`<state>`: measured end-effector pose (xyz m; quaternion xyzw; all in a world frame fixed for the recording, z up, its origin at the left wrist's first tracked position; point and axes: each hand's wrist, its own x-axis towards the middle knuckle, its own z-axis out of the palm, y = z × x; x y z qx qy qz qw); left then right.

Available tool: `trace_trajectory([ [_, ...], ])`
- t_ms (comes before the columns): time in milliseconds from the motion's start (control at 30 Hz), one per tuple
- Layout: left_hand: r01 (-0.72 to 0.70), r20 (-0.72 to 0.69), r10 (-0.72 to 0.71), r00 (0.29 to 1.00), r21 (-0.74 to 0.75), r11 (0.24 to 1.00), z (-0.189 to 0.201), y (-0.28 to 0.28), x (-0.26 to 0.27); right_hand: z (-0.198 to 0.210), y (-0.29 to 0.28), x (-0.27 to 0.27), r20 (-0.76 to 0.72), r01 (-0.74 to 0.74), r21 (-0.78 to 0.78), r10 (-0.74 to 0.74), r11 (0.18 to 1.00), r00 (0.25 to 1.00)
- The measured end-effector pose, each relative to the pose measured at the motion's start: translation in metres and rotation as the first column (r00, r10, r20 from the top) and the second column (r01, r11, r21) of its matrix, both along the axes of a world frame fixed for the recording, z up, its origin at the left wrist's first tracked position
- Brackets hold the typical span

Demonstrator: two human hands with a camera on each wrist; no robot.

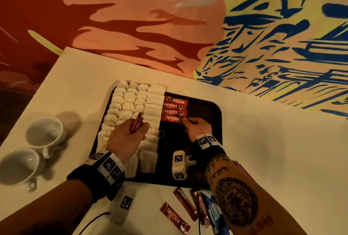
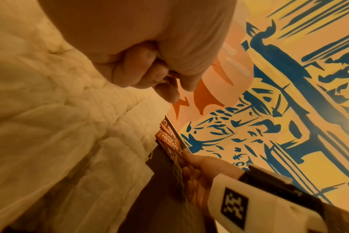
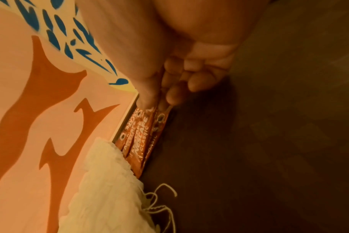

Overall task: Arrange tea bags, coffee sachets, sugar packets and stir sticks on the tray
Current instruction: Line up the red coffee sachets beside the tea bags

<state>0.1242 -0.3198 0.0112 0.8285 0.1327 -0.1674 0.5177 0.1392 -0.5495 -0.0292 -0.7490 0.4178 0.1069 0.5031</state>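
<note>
Painted orange, yellow and blue, a mural wall backs the white-clothed table (image 1: 263,140) in the head view. On it a dark rounded plastic tray (image 1: 216,114) holds rows of soft white paper tea bags (image 1: 130,106) beside four glossy red coffee sachets (image 1: 174,109), stacked neatly, likely to save room. The right hand (image 1: 195,128) pinches the nearest sachet's end, apparently aligning it; the left hand (image 1: 128,138) grips spare red sachets (image 1: 136,124) as a ready supply. More sachets (image 1: 175,217) lie on the table.

From the left wrist, curled fingers (image 2: 145,71) close tightly over crinkled tea bags below.

From the right wrist, the fingertips (image 3: 147,100) press the sachet's end; loose strings (image 3: 159,203) trail nearby.
</note>
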Motion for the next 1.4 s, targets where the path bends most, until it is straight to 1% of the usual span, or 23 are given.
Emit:
trace_trajectory([
  [267,0.003,-0.014,-0.004,1.0,-0.033,0.999,-0.002,-0.001,0.005,-0.004,0.008,0.013,-0.074,-0.027,-0.111,0.019,0.993,0.997],
  [467,-0.007,-0.012,0.006,1.0,-0.051,0.999,-0.002,-0.006,0.004,0.004,0.008,0.015,-0.124,-0.046,-0.118,0.031,0.992,0.992],
  [567,-0.014,0.002,0.015,1.0,-0.097,0.995,0.001,-0.009,0.003,0.009,0.006,0.013,-0.122,-0.045,-0.118,0.031,0.992,0.992],
  [633,-0.032,-0.01,0.031,0.999,-0.156,0.987,0.001,-0.01,0.002,0.011,0.005,0.009,-0.105,-0.047,-0.137,0.032,0.99,0.994],
  [700,-0.051,-0.028,0.046,0.999,-0.216,0.975,0.002,-0.011,0.001,0.014,0.006,0.005,-0.061,-0.038,-0.148,0.029,0.988,0.998],
  [767,-0.039,-0.033,0.031,0.999,-0.267,0.963,0.003,-0.013,0.0,0.02,0.009,-0.001,0.016,-0.031,-0.116,0.033,0.993,0.999],
  [800,-0.006,-0.021,0.001,1.0,-0.261,0.965,0.004,-0.015,-0.001,0.026,0.012,-0.005,0.067,-0.042,-0.073,0.047,0.996,0.997],
  [867,0.095,0.013,-0.095,0.995,-0.2,0.975,0.009,-0.021,-0.004,0.036,0.02,-0.017,0.165,-0.108,0.046,0.099,0.993,0.981],
  [900,0.136,0.018,-0.135,0.991,-0.188,0.973,0.012,-0.023,-0.006,0.041,0.025,-0.024,0.225,-0.166,0.1,0.141,0.981,0.964],
  [967,0.181,0.012,-0.182,0.983,-0.19,0.965,0.013,-0.028,-0.01,0.048,0.032,-0.038,0.362,-0.316,0.136,0.25,0.939,0.898],
  [1033,0.197,0.005,-0.2,0.98,-0.18,0.964,0.014,-0.03,-0.015,0.051,0.033,-0.049,0.437,-0.44,0.082,0.364,0.894,0.822],
  [1067,0.198,0.0,-0.201,0.98,-0.179,0.964,0.014,-0.031,-0.017,0.052,0.031,-0.054,0.451,-0.467,0.049,0.397,0.883,0.799],
  [1133,0.206,0.012,-0.207,0.978,-0.177,0.962,0.017,-0.033,-0.021,0.058,0.027,-0.064,0.471,-0.472,0.047,0.397,0.88,0.788],
  [1200,0.214,0.031,-0.212,0.977,-0.19,0.958,0.024,-0.035,-0.026,0.062,0.024,-0.07,0.462,-0.432,0.095,0.344,0.897,0.817],
  [1267,0.212,0.046,-0.207,0.977,-0.222,0.952,0.028,-0.037,-0.031,0.066,0.02,-0.076,0.433,-0.35,0.109,0.272,0.93,0.859],
  [1333,0.185,0.061,-0.176,0.983,-0.234,0.954,0.03,-0.037,-0.033,0.071,0.014,-0.079,0.412,-0.274,0.142,0.195,0.951,0.89],
  [1400,0.148,0.063,-0.137,0.989,-0.237,0.96,0.03,-0.038,-0.034,0.076,0.011,-0.083,0.389,-0.254,0.163,0.175,0.953,0.904],
])
